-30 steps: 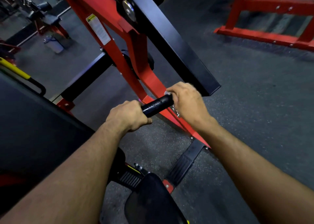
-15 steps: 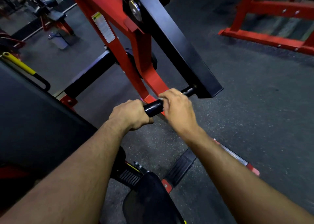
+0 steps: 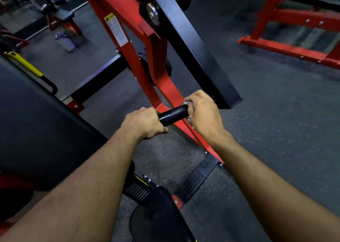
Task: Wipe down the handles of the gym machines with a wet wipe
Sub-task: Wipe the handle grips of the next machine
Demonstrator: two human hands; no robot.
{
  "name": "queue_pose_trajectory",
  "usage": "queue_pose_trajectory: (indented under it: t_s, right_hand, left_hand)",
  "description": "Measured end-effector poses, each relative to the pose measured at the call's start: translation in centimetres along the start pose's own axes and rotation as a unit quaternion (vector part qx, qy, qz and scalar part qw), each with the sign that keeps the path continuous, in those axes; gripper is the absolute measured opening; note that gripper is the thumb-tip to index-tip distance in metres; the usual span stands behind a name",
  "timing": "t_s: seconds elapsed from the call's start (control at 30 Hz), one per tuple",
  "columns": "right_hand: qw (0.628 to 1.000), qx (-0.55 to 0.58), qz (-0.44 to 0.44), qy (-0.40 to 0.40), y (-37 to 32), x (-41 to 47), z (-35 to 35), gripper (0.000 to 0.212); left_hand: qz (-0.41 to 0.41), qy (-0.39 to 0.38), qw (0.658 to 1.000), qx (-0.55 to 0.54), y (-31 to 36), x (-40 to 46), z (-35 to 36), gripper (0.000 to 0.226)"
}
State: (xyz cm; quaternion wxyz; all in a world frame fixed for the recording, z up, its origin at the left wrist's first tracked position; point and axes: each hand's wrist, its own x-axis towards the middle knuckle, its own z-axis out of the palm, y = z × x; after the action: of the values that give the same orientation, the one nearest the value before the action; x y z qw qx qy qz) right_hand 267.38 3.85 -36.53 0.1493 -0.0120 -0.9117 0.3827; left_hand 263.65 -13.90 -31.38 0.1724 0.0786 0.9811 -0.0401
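Note:
A black, wet-looking handle (image 3: 173,115) sticks out from the black lever arm (image 3: 198,54) of a red gym machine. My left hand (image 3: 145,123) is closed around the near end of the handle. My right hand (image 3: 203,111) is wrapped around its far end, close to the lever arm. A bit of white wet wipe (image 3: 186,102) shows at the fingers of that hand; most of the wipe is hidden in the fist.
The machine's red frame (image 3: 132,45) rises behind the handle. A black pad (image 3: 33,124) fills the left, with a yellow-tipped lever (image 3: 25,67) beyond it. A seat (image 3: 158,216) and footplate (image 3: 195,181) lie below. Another red frame (image 3: 287,47) stands at the right on the rubber floor.
My right hand slid along the handle toward my left hand, then back out to the far end by the lever arm. My left hand kept its grip.

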Motion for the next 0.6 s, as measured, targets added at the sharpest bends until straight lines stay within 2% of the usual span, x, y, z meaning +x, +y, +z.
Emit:
queue_pose_trajectory:
  t_s: [0.13,0.27,0.33,0.43,0.53,0.6]
  right_hand:
    - [0.998,0.046,0.026,0.039,-2.3,-1.1,1.6,0.020]
    - [0.994,0.104,-0.020,-0.003,-4.1,-1.7,2.4,0.018]
    - [0.996,0.063,-0.057,0.012,-2.7,-0.6,1.5,0.017]
    - [0.996,-0.035,-0.067,0.049,0.6,1.8,0.3,0.013]
    - [0.988,-0.079,-0.132,-0.021,1.8,1.3,1.8,0.031]
    - [0.976,-0.123,-0.177,-0.034,2.3,0.5,2.8,0.040]
  left_hand:
    - [-0.004,0.000,1.000,0.009,0.0,0.0,0.0,0.045]
    - [-0.001,0.000,1.000,-0.001,0.0,-0.1,0.0,0.035]
    - [0.001,0.002,1.000,0.006,0.0,-0.1,0.0,0.039]
    - [0.001,0.005,1.000,0.009,0.0,0.0,0.1,0.047]
    - [0.001,0.003,1.000,0.007,0.0,0.1,0.1,0.048]
    - [0.003,0.002,1.000,0.011,0.0,0.1,0.2,0.047]
